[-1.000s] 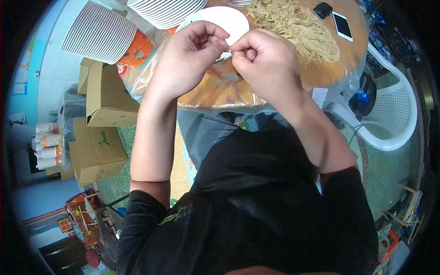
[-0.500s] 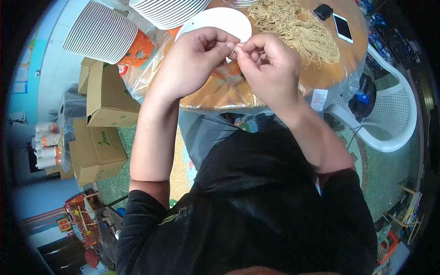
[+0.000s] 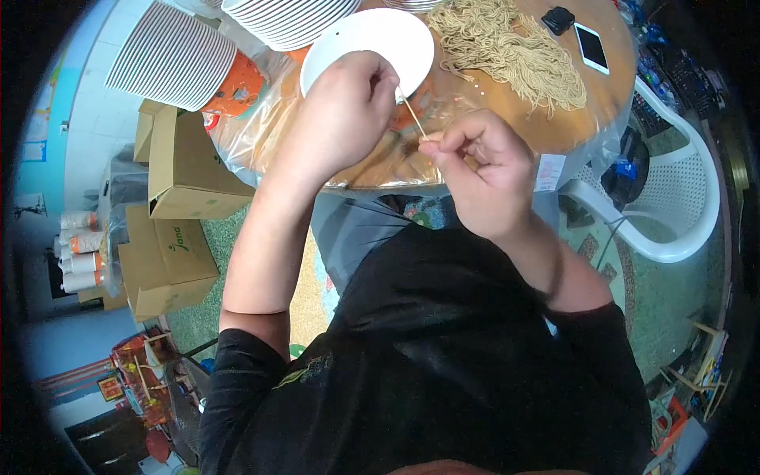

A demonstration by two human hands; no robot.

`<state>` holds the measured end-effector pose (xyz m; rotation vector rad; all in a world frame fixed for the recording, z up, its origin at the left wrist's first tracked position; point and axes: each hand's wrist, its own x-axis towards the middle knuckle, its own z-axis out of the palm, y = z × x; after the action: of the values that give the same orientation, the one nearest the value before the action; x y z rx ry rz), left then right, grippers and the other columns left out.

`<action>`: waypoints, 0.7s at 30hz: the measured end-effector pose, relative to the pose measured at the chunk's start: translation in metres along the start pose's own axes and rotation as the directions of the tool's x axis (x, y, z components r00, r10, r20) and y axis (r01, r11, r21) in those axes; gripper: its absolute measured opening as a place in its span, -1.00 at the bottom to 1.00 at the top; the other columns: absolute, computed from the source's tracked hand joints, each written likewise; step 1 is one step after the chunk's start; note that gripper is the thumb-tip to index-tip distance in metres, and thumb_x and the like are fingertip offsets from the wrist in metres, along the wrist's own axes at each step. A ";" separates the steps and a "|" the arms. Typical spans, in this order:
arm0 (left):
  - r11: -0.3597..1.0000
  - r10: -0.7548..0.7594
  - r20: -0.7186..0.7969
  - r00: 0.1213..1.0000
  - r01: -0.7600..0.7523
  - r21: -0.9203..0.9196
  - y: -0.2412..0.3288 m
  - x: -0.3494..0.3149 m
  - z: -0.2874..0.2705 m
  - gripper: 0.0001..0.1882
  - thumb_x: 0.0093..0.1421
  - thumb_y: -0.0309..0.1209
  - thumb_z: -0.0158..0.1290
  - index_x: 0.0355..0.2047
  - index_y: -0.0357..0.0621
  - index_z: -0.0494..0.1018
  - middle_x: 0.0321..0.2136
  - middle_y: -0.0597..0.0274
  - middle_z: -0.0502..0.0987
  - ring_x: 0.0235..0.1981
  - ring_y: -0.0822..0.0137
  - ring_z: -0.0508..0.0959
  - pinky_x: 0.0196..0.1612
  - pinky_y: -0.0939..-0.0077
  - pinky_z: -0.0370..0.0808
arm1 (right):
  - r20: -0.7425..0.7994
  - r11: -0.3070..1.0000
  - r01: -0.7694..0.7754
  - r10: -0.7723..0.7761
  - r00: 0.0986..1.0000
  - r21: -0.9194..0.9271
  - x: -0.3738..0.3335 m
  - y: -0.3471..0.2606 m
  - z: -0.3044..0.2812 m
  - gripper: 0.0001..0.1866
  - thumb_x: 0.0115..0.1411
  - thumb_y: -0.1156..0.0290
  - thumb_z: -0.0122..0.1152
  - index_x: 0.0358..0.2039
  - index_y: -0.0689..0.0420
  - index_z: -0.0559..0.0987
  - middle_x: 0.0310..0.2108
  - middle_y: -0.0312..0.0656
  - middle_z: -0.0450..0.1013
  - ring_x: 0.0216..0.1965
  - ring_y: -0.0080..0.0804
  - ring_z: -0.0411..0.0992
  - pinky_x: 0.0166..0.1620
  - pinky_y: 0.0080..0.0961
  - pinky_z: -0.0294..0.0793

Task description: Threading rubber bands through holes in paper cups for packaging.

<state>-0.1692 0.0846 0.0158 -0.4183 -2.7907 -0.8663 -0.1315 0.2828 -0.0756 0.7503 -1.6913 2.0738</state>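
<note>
Between my two hands a short length of tan string [image 3: 412, 112] is pulled straight. My left hand [image 3: 344, 103] is closed at the string's upper end, over the edge of a white round piece [image 3: 368, 36] with a small dark hole. Whether that piece is a lid or a paper bucket I cannot tell. Below and to the right, my right hand [image 3: 492, 162] pinches the string's other end between thumb and forefinger. A heap of similar tan strings [image 3: 514, 59] lies beyond my right hand.
Stacks of white-rimmed paper buckets [image 3: 178, 59] stand at the far left of the plastic-covered round table [image 3: 372, 170]. A white phone [image 3: 590, 49] and a small black object [image 3: 558, 20] lie far right. Cardboard boxes [image 3: 170, 265] stand left, a white plastic chair [image 3: 673, 245] right.
My hands were together, fingertips touching; now my right hand has drawn down and to the right, and the string shows stretched between them. The white round piece is less covered.
</note>
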 end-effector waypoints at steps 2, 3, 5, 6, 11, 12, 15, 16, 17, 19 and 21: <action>0.994 0.087 -0.039 0.995 -0.085 0.069 0.000 0.000 0.006 -0.77 0.55 -0.36 0.19 -0.11 -0.34 0.62 -0.39 0.12 0.69 -0.36 0.24 0.68 -0.20 0.30 0.63 | 0.003 0.996 -0.043 0.043 0.999 0.079 -0.002 -0.001 -0.001 -0.79 0.34 0.72 0.49 -0.20 0.22 0.58 -0.28 -0.27 0.64 -0.27 -0.64 0.62 -0.19 -0.61 0.65; 0.994 0.092 -0.039 0.995 -0.089 0.068 0.001 0.001 0.007 -0.77 0.55 -0.36 0.19 -0.11 -0.34 0.62 -0.39 0.12 0.69 -0.36 0.24 0.68 -0.20 0.30 0.63 | 0.011 0.984 -0.086 0.085 0.996 0.159 -0.002 -0.002 -0.002 -0.79 0.36 0.72 0.47 -0.19 0.21 0.56 -0.26 -0.28 0.63 -0.25 -0.65 0.61 -0.16 -0.63 0.65; 0.998 0.067 -0.074 0.995 -0.067 0.008 0.000 0.002 0.007 -0.81 0.49 -0.42 0.23 -0.05 -0.34 0.63 -0.33 0.10 0.70 -0.31 0.21 0.69 -0.14 0.30 0.64 | 0.012 0.966 -0.141 0.142 0.990 0.215 0.002 -0.004 -0.002 -0.80 0.38 0.71 0.45 -0.17 0.21 0.56 -0.24 -0.30 0.63 -0.23 -0.66 0.61 -0.14 -0.64 0.64; 0.998 0.070 -0.079 0.994 -0.069 0.010 0.001 0.000 0.005 -0.81 0.49 -0.42 0.23 -0.05 -0.34 0.63 -0.33 0.10 0.70 -0.31 0.21 0.69 -0.14 0.30 0.64 | 0.016 0.943 -0.197 0.201 0.980 0.269 0.004 -0.006 -0.003 -0.81 0.40 0.70 0.44 -0.16 0.20 0.56 -0.22 -0.31 0.63 -0.22 -0.67 0.61 -0.12 -0.65 0.64; 0.894 0.415 -0.082 0.906 -0.423 -0.148 0.001 -0.009 -0.004 -0.62 0.22 -0.58 0.19 0.07 -0.29 0.62 -0.07 -0.05 0.66 -0.05 0.06 0.72 0.08 0.19 0.67 | 0.027 0.913 -0.324 0.327 0.944 0.250 0.011 -0.016 -0.008 -0.84 0.43 0.68 0.42 -0.12 0.21 0.59 -0.23 -0.32 0.63 -0.21 -0.68 0.61 -0.10 -0.66 0.63; 0.893 0.421 -0.104 0.901 -0.432 -0.130 0.003 -0.011 0.001 -0.70 0.21 -0.57 0.27 -0.03 -0.25 0.65 -0.15 0.01 0.68 -0.08 0.02 0.72 0.06 0.15 0.65 | 0.041 0.893 -0.351 0.355 0.934 0.282 0.012 -0.018 -0.008 -0.85 0.43 0.67 0.42 -0.11 0.21 0.60 -0.23 -0.33 0.64 -0.21 -0.69 0.60 -0.11 -0.66 0.63; 0.876 0.480 -0.111 0.870 -0.471 0.100 -0.004 -0.013 0.008 -0.88 0.23 -0.45 0.40 -0.28 -0.17 0.68 -0.33 0.16 0.71 -0.17 0.01 0.73 -0.02 0.12 0.62 | 0.078 0.901 -0.346 0.338 0.938 0.261 0.011 -0.025 -0.004 -0.84 0.43 0.68 0.43 -0.10 0.22 0.61 -0.24 -0.34 0.64 -0.22 -0.71 0.59 -0.12 -0.68 0.62; 0.876 0.482 -0.114 0.869 -0.473 0.100 -0.007 -0.014 0.010 -0.88 0.23 -0.45 0.40 -0.28 -0.17 0.68 -0.33 0.16 0.71 -0.17 0.01 0.73 -0.02 0.12 0.62 | 0.082 0.906 -0.327 0.317 0.945 0.270 0.011 -0.031 -0.002 -0.84 0.42 0.68 0.43 -0.10 0.22 0.61 -0.24 -0.35 0.63 -0.22 -0.73 0.58 -0.12 -0.68 0.62; 0.889 0.458 -0.138 0.878 -0.454 0.063 -0.011 -0.013 0.012 -0.88 0.23 -0.45 0.41 -0.29 -0.16 0.68 -0.33 0.17 0.72 -0.19 0.02 0.74 -0.01 0.10 0.62 | 0.083 0.907 -0.326 0.315 0.945 0.268 0.012 -0.031 -0.002 -0.84 0.42 0.68 0.43 -0.10 0.22 0.61 -0.24 -0.35 0.63 -0.22 -0.73 0.58 -0.12 -0.68 0.62; 0.900 0.432 -0.160 0.887 -0.435 0.022 -0.014 -0.013 0.013 -0.88 0.22 -0.45 0.42 -0.29 -0.16 0.68 -0.33 0.17 0.73 -0.21 0.04 0.74 0.00 0.09 0.61 | 0.103 0.900 -0.325 0.308 0.946 0.292 0.010 -0.029 -0.003 -0.83 0.41 0.69 0.43 -0.12 0.21 0.60 -0.26 -0.37 0.62 -0.21 -0.73 0.59 -0.10 -0.67 0.63; 0.893 0.446 -0.184 0.876 -0.448 0.030 -0.013 -0.013 0.013 -0.86 0.22 -0.44 0.43 -0.33 -0.17 0.66 -0.35 0.18 0.73 -0.24 0.06 0.75 0.01 0.13 0.60 | 0.112 0.917 -0.274 0.251 0.961 0.292 0.007 -0.023 -0.003 -0.83 0.41 0.70 0.43 -0.13 0.21 0.59 -0.26 -0.37 0.61 -0.21 -0.73 0.58 -0.11 -0.66 0.64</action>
<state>-0.1624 0.0789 -0.0051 -0.8926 -2.3685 -0.7656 -0.1243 0.2904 -0.0541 0.7276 -1.6013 2.5662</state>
